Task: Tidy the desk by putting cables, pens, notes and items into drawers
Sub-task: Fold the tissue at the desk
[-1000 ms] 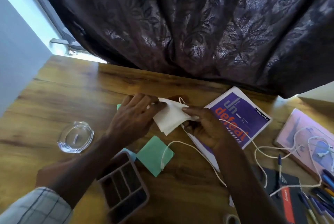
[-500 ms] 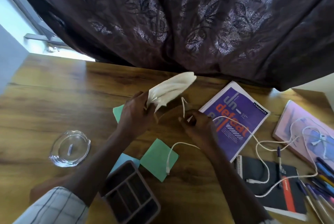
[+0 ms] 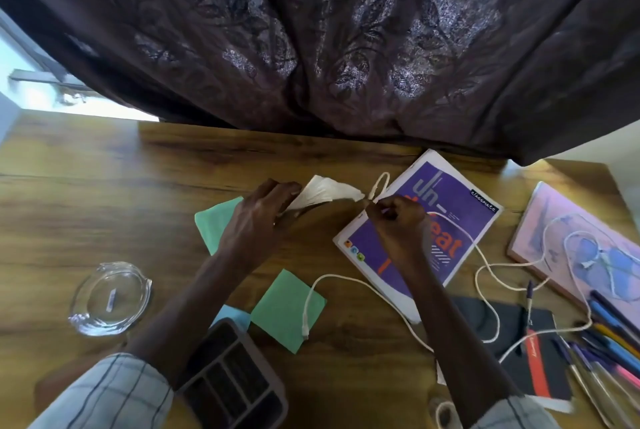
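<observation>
Lowered vs 0.5 s ago: cream folded paper sheet (image 3: 325, 191), gripped in L hand (image 3: 259, 221); R hand (image 3: 398, 221) pinches thin white cable (image 3: 305, 326).

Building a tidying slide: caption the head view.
At a wooden desk, the left hand holds folded white paper while the right hand pinches a white cable by a purple notebook.

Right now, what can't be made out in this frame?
Head view only:
- Small item in the glass dish: too small to identify.
- Organizer tray: compartments too dark, left forearm covers a corner.
- White cable: part hidden under the right hand and forearm.
- Pens: cut off by the right edge.
- White sheet: left hand covers one end.
</observation>
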